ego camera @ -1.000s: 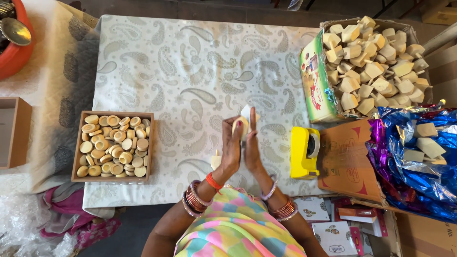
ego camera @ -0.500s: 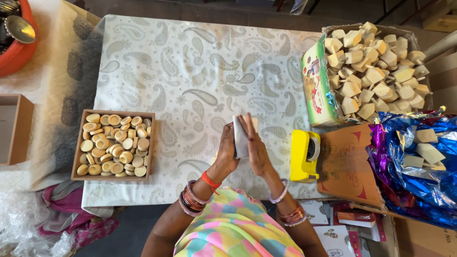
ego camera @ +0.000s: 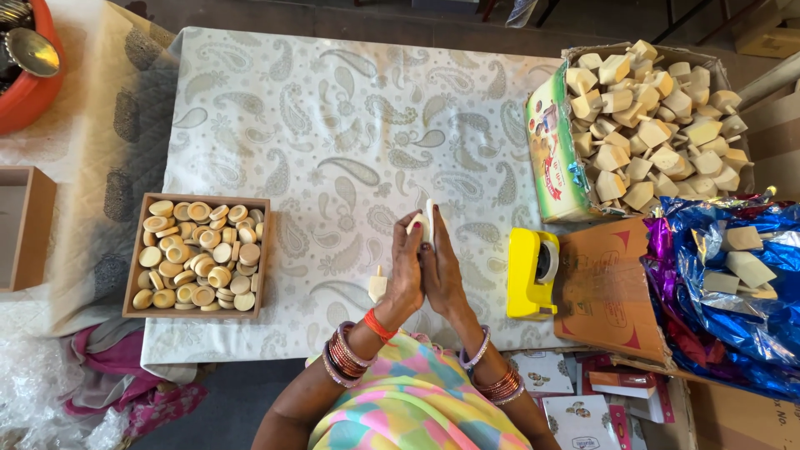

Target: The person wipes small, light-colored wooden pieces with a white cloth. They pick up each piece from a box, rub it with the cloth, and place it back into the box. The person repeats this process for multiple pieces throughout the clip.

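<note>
My left hand (ego camera: 407, 271) and my right hand (ego camera: 442, 271) are pressed together over the near middle of the table. Between the fingertips they grip a small white wrapper or folded paper (ego camera: 427, 220) around a pale piece; what is inside is mostly hidden. A small pale soap-like piece (ego camera: 377, 286) lies on the patterned tablecloth (ego camera: 333, 125) just left of my left hand. A yellow tape dispenser (ego camera: 532, 273) stands right of my right hand.
A wooden tray (ego camera: 131, 275) of several round tan discs sits at the left. A cardboard box (ego camera: 557, 158) of several pale wrapped blocks stands at the far right, above shiny blue foil (ego camera: 750, 333) with more blocks. Small printed cartons (ego camera: 575, 400) lie near right. An orange bowl (ego camera: 25, 100) is far left.
Both hands have stayed pressed together and shifted slightly toward me, turning the white wrapped piece between the fingers. Nothing else on the table has moved.
</note>
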